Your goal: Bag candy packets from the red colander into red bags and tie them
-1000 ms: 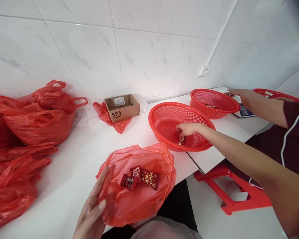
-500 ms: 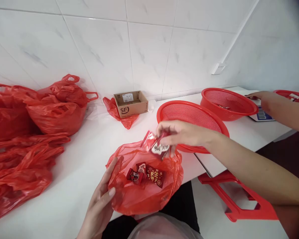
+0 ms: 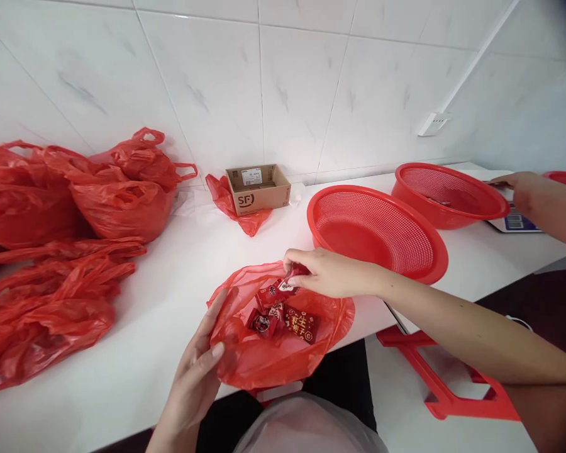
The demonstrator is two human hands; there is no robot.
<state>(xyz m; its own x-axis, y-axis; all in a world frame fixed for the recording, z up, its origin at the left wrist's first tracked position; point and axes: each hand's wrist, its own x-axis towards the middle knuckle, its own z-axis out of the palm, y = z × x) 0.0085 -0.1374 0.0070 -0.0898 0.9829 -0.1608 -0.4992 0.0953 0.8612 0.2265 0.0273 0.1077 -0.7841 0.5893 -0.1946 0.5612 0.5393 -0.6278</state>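
My left hand (image 3: 195, 365) grips the left rim of a spread red plastic bag (image 3: 259, 371), thumb on the inside and fingers around the outside. Several small red snack packets lie in the bag, among them a packet with gold lettering (image 3: 302, 324) and a smaller packet with a dark round picture (image 3: 263, 323). Reaching in over the bag's far rim, my right hand (image 3: 323, 272) pinches a red snack packet (image 3: 290, 283) just above the others. Its fingers cover part of that packet.
An empty red basket (image 3: 344, 236) stands beyond my right forearm. Behind it is another red basket (image 3: 448, 217) with a few items, near a scale (image 3: 516, 220) and another person's hand (image 3: 531, 192). Filled red bags (image 3: 122, 201) crowd the left; a cardboard box (image 3: 259, 198) sits by the wall.
My right hand has moved down and left into the bag's mouth with its packet. Another red packet now shows beneath the fingers. The view has shifted slightly.
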